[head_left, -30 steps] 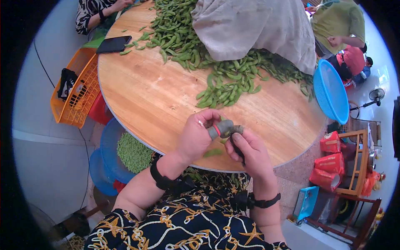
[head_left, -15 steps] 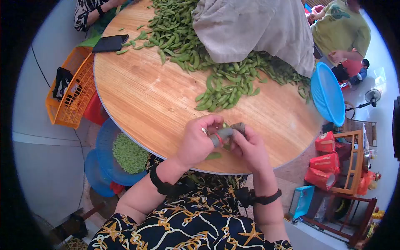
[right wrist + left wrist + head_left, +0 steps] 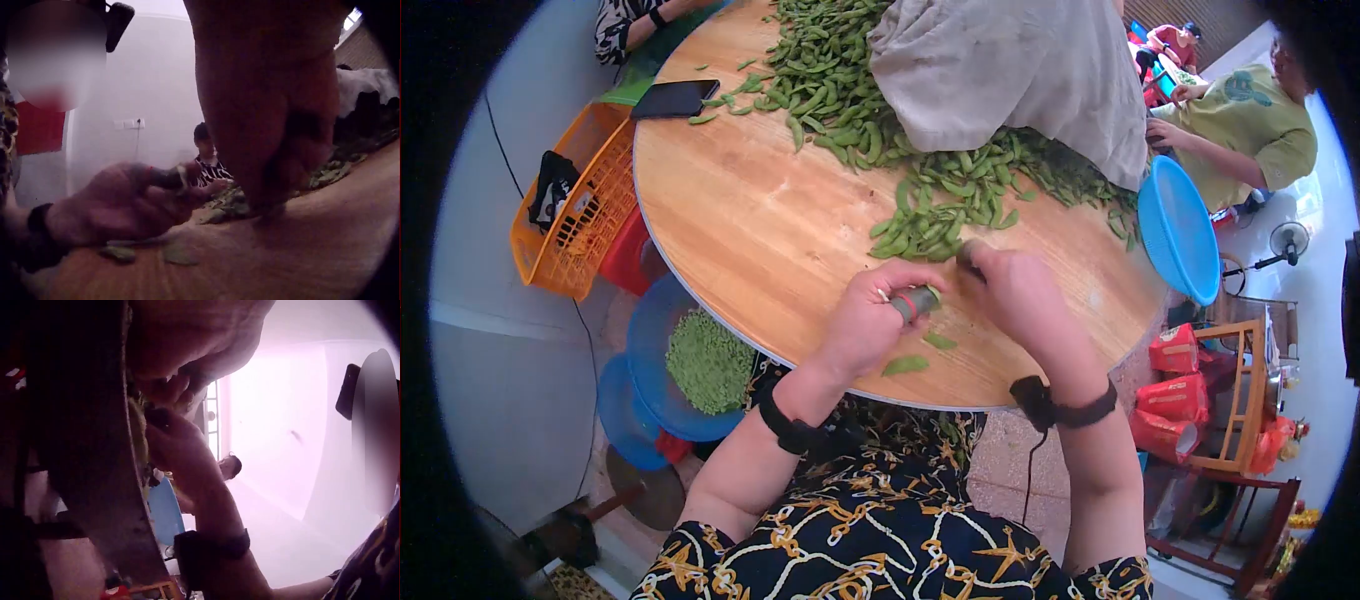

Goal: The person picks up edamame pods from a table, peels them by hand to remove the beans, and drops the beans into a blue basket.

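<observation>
White walls (image 3: 510, 270) enclose the room, around a round desk (image 3: 740, 240) of smooth, streaky-grained wood. A rumpled grey cloth (image 3: 1010, 70) partly covers a heap (image 3: 830, 85) of plump, curved green pods. A round blue basin (image 3: 1178, 230) stands tilted by the rim. The left hand (image 3: 865, 325) has its fingers curled, gripping a pod (image 3: 936, 294) by the covered thumb. The right hand (image 3: 1020, 290) is beside the heap's near edge; its fingers' grip cannot be told. Two loose pods (image 3: 906, 365) lie near the left hand.
</observation>
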Motion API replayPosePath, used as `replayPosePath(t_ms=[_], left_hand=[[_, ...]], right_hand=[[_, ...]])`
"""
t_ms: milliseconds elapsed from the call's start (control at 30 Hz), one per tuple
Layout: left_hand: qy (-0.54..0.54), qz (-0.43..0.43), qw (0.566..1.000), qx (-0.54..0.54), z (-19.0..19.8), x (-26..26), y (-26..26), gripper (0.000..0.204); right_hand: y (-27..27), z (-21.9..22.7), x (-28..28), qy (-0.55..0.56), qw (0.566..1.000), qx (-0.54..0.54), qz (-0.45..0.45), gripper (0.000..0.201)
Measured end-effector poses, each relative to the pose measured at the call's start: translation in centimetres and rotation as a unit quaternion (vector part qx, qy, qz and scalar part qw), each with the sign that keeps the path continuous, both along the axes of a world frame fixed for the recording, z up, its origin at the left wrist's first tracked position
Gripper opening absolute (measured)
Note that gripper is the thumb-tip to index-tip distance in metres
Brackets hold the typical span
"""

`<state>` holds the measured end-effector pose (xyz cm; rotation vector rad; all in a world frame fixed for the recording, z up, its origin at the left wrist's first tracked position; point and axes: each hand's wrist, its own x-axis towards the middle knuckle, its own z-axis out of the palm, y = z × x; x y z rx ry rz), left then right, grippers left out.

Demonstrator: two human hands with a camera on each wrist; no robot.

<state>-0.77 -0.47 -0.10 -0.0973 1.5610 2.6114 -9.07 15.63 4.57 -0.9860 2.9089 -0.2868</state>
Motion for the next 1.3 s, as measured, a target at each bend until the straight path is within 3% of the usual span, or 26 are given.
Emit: replayPosePath(t_ms=[67,133,233,333,367,400,433,467,600,667,800,900,967,1000,1033,1067,1100,1133,1167,1200,1267,1300], left_hand=[[0.035,0.014,0.999,-0.032,0.1,0.3,0.5,0.017],[0.139,0.058,0.960,-0.235,0.7,0.6,0.9,0.012],[0.137,0.015,0.939,-0.315,0.5,1.0,0.9,0.007],[0.163,-0.011,0.918,-0.361,1.4,1.5,1.1,0.011],[0.164,-0.014,0.917,-0.363,1.2,1.6,1.1,0.011],[0.217,0.002,0.886,-0.410,0.9,1.6,1.1,0.015],[0.270,0.019,0.849,-0.453,0.7,1.6,1.2,0.020],[0.271,0.015,0.849,-0.453,0.8,1.7,1.3,0.020],[0.246,-0.017,0.826,-0.506,1.6,2.5,1.7,0.018],[0.228,-0.039,0.821,-0.523,2.1,2.8,2.0,0.018],[0.213,-0.053,0.797,-0.563,2.2,2.6,2.6,0.021],[0.243,-0.040,0.792,-0.558,1.5,2.3,2.6,0.023],[0.271,-0.028,0.787,-0.554,1.7,1.8,2.2,0.024],[0.211,-0.077,0.854,-0.469,2.1,1.3,1.7,0.021],[0.146,-0.125,0.906,-0.377,2.4,1.0,1.2,0.018],[0.148,-0.127,0.905,-0.379,2.3,1.0,0.9,0.018],[0.059,-0.154,0.956,-0.242,2.0,0.9,0.5,0.014],[-0.033,-0.176,0.979,-0.098,1.6,0.8,0.1,0.011],[-0.047,-0.139,0.988,-0.047,1.1,0.7,-0.2,0.008],[-0.048,-0.142,0.987,-0.050,1.0,0.6,-1.0,0.008],[-0.020,-0.084,0.996,-0.038,0.7,0.6,-2.3,0.009],[-0.010,-0.070,0.997,-0.002,0.5,0.6,-2.4,0.008]], right_hand=[[0.3,0.3,1.5,-0.014,0.999,-0.027,0.032,0.015],[0.4,1.0,2.6,-0.197,0.942,-0.260,-0.083,0.018],[1.1,-0.2,4.5,-0.247,0.927,-0.259,-0.111,0.020],[0.9,-0.6,6.0,-0.215,0.914,-0.313,-0.141,0.019],[0.9,0.1,6.5,-0.293,0.866,-0.346,-0.210,0.016],[0.9,-0.1,6.8,-0.292,0.865,-0.348,-0.212,0.016],[1.1,-0.6,7.2,-0.315,0.830,-0.397,-0.233,0.015],[1.2,-1.1,7.6,-0.337,0.792,-0.443,-0.252,0.014],[0.6,-3.1,8.6,-0.234,0.816,-0.483,-0.214,0.014],[0.6,-3.4,8.8,-0.164,0.862,-0.436,-0.199,0.014],[0.3,-2.7,9.0,-0.152,0.870,-0.412,-0.225,0.016],[0.5,-2.9,8.9,-0.174,0.841,-0.457,-0.232,0.014],[0.8,-1.9,8.9,-0.370,0.693,-0.543,-0.297,0.012],[0.8,-1.8,9.0,-0.369,0.691,-0.546,-0.298,0.012],[0.9,-1.7,8.9,-0.398,0.653,-0.583,-0.274,0.012],[1.1,-1.6,8.9,-0.426,0.613,-0.618,-0.248,0.013],[1.5,-1.4,8.8,-0.424,0.612,-0.621,-0.247,0.013],[2.1,-1.4,8.7,-0.455,0.654,-0.568,-0.207,0.013],[2.7,-1.3,8.6,-0.482,0.691,-0.512,-0.166,0.015],[3.1,-0.8,8.5,-0.481,0.689,-0.516,-0.167,0.015],[3.6,0.5,8.2,-0.427,0.837,-0.328,0.097,0.020],[3.6,-0.4,8.1,-0.290,0.899,-0.323,0.055,0.028]])
